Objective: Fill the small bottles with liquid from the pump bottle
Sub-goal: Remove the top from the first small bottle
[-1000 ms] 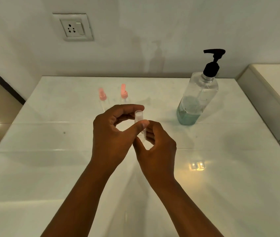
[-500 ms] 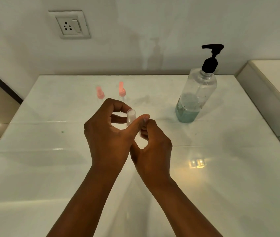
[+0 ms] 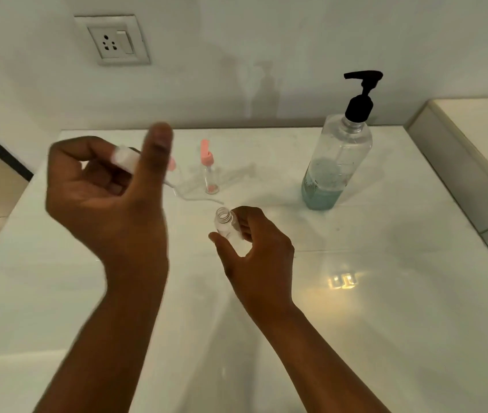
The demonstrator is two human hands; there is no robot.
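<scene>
Two hands apart: right hand [image 3: 254, 251] grips open bottle [image 3: 227, 226].

Three small bottles [image 3: 227, 226], one pump bottle [image 3: 336, 158], one wall socket [image 3: 112, 40].

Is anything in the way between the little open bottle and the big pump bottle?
Nothing visible. The open small bottle in the right hand has only bare table between it and the pump bottle.

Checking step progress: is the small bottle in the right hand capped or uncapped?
Uncapped. The small bottle in the right hand shows a bare threaded neck, and the left hand holds the cap off to the side.
</scene>
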